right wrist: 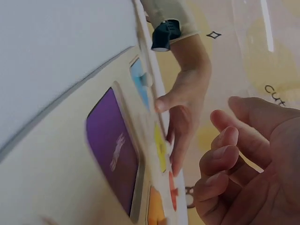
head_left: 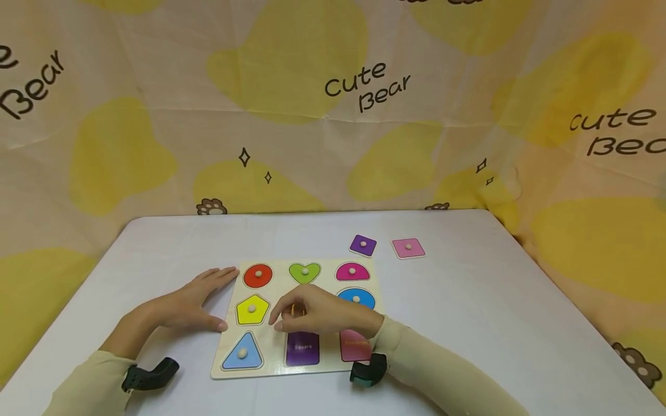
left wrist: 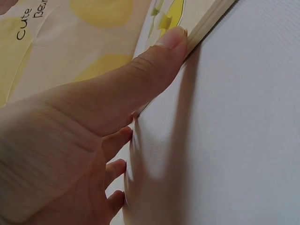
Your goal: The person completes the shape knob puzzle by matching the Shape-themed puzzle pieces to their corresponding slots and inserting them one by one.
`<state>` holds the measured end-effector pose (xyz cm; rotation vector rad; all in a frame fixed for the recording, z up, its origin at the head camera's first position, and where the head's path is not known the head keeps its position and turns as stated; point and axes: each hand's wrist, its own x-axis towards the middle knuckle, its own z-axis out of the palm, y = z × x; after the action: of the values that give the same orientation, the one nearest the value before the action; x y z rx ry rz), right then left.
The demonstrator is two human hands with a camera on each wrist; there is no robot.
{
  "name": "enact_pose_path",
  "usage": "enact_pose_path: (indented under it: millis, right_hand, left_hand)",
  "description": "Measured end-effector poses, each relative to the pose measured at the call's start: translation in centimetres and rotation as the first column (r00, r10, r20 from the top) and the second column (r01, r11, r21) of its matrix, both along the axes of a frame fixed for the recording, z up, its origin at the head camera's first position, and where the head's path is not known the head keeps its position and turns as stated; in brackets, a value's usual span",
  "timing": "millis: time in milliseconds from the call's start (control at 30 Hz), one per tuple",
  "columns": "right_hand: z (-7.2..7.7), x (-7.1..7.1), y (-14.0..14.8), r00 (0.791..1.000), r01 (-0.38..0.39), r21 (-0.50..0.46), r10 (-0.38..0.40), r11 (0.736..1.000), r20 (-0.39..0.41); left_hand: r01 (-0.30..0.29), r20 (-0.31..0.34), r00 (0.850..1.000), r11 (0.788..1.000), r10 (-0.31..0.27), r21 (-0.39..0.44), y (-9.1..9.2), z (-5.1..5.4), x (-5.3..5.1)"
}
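My left hand point(head_left: 189, 300) lies beside the wooden shape-puzzle board point(head_left: 280, 277), its fingers stretched out. Its thumb presses the board's side edge in the left wrist view. Over the middle of the board hovers my right hand point(head_left: 325, 309), fingers loosely bent with nothing between them. Below it, partly hidden, is an orange piece point(right wrist: 155, 206). The purple recess marked Square point(head_left: 303, 349) and the pink recess point(head_left: 355, 345) hold no piece. Knobbed pieces fill other places, among them a blue triangle point(head_left: 243, 352), yellow pentagon point(head_left: 252, 309), red circle point(head_left: 258, 275) and green heart point(head_left: 304, 272).
Behind the board's far right corner, a purple square piece point(head_left: 363, 245) and a pink piece point(head_left: 408, 248) lie on the white table point(head_left: 468, 289). A magenta half-circle point(head_left: 352, 271) and a blue oval point(head_left: 356, 298) sit along the board's right side. A printed cloth point(head_left: 291, 133) hangs behind.
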<state>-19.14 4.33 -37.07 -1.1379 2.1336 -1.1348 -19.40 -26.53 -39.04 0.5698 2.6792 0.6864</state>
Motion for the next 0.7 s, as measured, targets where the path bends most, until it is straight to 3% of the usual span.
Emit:
enact_pose_path:
  millis: [200,367,700]
  right_hand:
    - [-0.2,-0.9,1.0,0.998,0.067,0.015,-0.067,0.998,-0.020]
    - [0.4,-1.9,1.8,0.997,0.073,-0.018,-0.074,0.997,-0.038]
    - [0.0,-5.0,4.5,0.978,0.186,-0.058,-0.191,0.981,-0.089]
  left_hand:
    - [-0.002,0.004,1.000,1.000,0.002,-0.004,0.2,0.1,0.0]
    - [-0.006,0.002,1.000,1.000,0.006,-0.001,0.0,0.0,0.2]
    - [0.002,-0.001,1.000,1.000,-0.002,0.012,0.1,0.2,0.2]
